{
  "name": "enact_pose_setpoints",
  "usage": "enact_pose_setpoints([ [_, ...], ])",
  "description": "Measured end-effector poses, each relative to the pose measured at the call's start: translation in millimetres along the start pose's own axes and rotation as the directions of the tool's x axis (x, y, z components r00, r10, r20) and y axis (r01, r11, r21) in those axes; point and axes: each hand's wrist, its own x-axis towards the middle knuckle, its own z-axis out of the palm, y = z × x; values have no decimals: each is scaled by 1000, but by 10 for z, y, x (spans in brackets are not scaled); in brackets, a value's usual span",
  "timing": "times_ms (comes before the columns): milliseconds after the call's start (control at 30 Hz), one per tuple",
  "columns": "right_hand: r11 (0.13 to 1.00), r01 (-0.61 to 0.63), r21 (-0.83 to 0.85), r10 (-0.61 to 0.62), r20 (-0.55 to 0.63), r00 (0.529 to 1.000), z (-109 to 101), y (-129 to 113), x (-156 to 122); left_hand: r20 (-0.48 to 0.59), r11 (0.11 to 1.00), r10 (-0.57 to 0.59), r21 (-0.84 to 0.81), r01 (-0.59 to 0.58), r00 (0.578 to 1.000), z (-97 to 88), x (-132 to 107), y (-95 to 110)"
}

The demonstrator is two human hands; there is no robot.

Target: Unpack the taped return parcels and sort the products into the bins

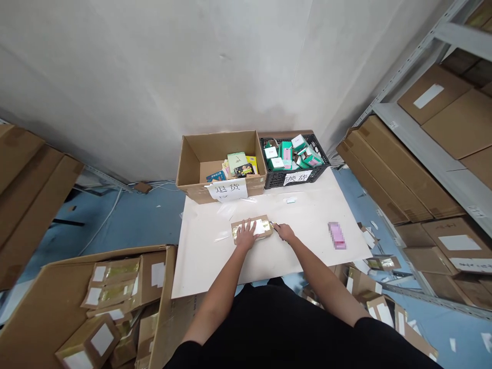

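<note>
A small taped cardboard box [264, 227] with a white label lies flat on the white table [207, 256]. My left hand [246, 234] rests on its left part, fingers spread over the label and tape. In my right hand [285, 232] is a utility knife [275, 225], its tip at the right end of the box. The fingers of my right hand are wrapped round the knife's handle. Strips of clear tape [227, 210] lie behind the box, near the large carton.
An open carton [188, 190] holding booklets and a black crate [273, 180] of green-and-white boxes stand at the table's back. A pixelated pink item [337, 236] lies to the right. A big carton of parcels [171, 277] is at left; shelves [418, 128] and discarded boxes [361, 282] are at right.
</note>
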Motion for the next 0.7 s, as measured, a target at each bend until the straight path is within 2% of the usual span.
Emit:
enact_pose_setpoints([
  [100, 999, -3, -39, 3, 4, 1000, 9, 162, -133, -16, 1000, -1, 8, 1, 1000, -27, -8, 15],
  [167, 1000, -8, -11, 8, -34, 999, 73, 279, -229, -53, 1000, 23, 15, -22, 998, -63, -9, -12],
  [300, 972, -41, 230, 91, -211, 973, 415, 431, -358, -142, 998, 62, 9, -61, 988, -148, -11, -132],
  [367, 925, -92, 369, 183, -219, 958, 665, 416, -362, -198, 999, 37, 0, -38, 980, -154, -31, -145],
  [433, 881, -73, 467, 174, -176, 969, 883, 334, -319, -239, 1000, -2, 9, 4, 971, -131, -69, -82],
  [500, 838, -71, 542, 193, -172, 966, 991, 205, -242, -255, 998, -56, 25, 64, 965, -103, -119, 41],
  [600, 784, -78, 616, 266, -220, 938, 886, 2, -98, -189, 990, -134, 11, 138, 973, -88, -196, 230],
  [700, 668, -62, 742, 257, -152, 954, 608, -154, 27, -66, 995, -102, -20, 101, 993, -68, -267, 317],
])
